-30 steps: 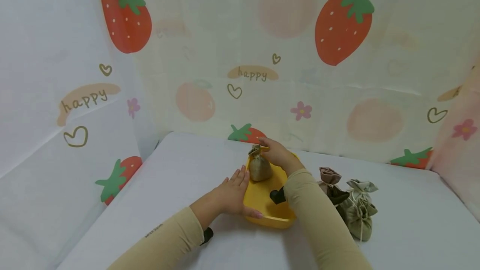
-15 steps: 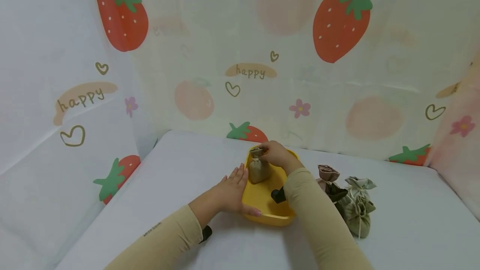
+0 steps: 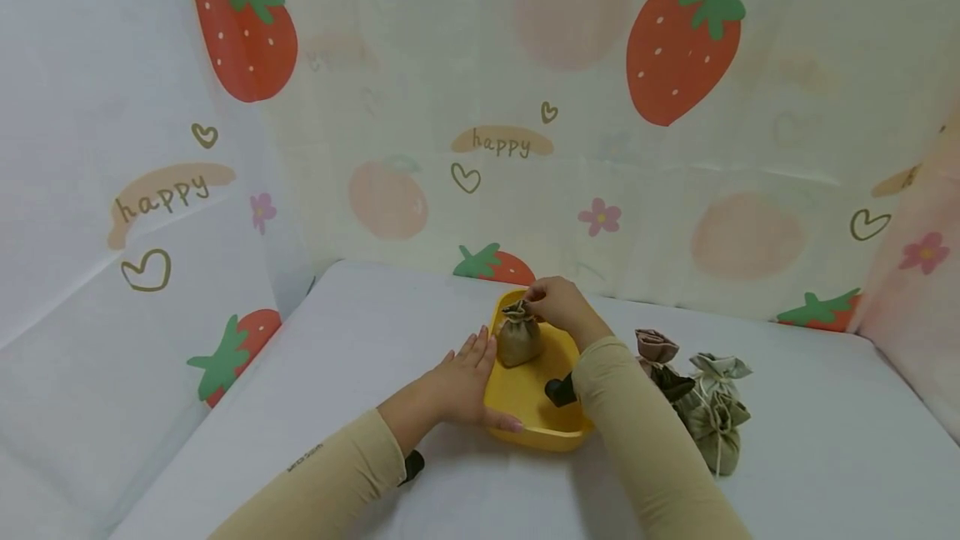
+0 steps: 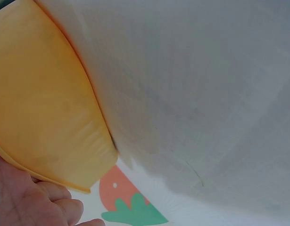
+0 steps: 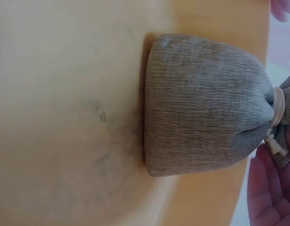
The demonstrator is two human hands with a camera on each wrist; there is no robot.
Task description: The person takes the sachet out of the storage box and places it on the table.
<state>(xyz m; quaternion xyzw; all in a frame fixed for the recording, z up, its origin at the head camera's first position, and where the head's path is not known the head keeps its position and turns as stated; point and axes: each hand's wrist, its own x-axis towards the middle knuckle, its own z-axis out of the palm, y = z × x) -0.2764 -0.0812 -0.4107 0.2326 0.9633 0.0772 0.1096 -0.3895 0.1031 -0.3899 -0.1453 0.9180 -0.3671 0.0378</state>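
A small olive-tan drawstring pouch [image 3: 520, 345] stands upright inside the yellow tray [image 3: 536, 440], near its far left end. My right hand [image 3: 564, 308] pinches the gathered top of that pouch. In the right wrist view the pouch [image 5: 206, 106] fills the middle, its pale cord tied round the neck, and curled fingers [image 5: 272, 193] lie at the ruffle. Along the tray's left side rests my left hand [image 3: 461, 390], fingers straight, thumb at the near rim. The left wrist view has the tray's outer wall [image 4: 45, 94] above the left fingers [image 4: 60, 202].
Several more drawstring pouches stand close together right of the tray: a brownish one [image 3: 656, 346], a pale one [image 3: 720, 367] and a green one [image 3: 718, 440] among them. A printed strawberry cloth [image 3: 480, 207] hangs behind the white table [image 3: 375, 315].
My right hand has moved from beside the pouch's top to pinching it, then slightly right. The pouch's top tilted and shifted a little; its base stays in the tray. The left hand keeps its place.
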